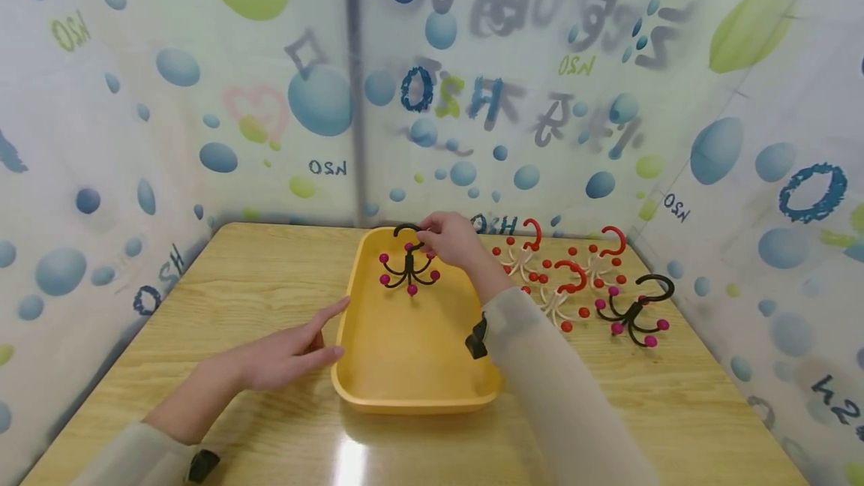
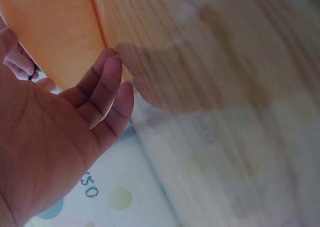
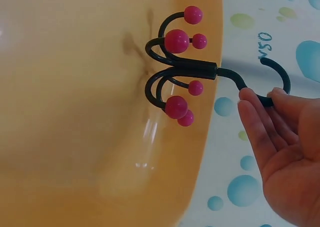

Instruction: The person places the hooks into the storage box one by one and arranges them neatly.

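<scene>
My right hand (image 1: 455,240) pinches the curved top of a black rotating hanger hook (image 1: 409,264). In the right wrist view, thumb and fingertips grip the hook's bend, and its curled arms end in several magenta balls (image 3: 176,107). The hanger is over the far end of a yellow plastic tray (image 1: 412,347); contact with its floor cannot be made out. My left hand (image 1: 286,355) is at the tray's left side, fingers fairly straight, with fingertips touching or very close to the wall. Its palm (image 2: 45,142) shows in the left wrist view, holding nothing.
Right of the tray lie three white hanger hooks with red tops, among them a front one (image 1: 557,302) and a far right one (image 1: 598,265). Another black hanger hook (image 1: 633,313) lies nearer the table's right edge. Patterned curtains (image 1: 283,171) surround the wooden table (image 1: 270,268).
</scene>
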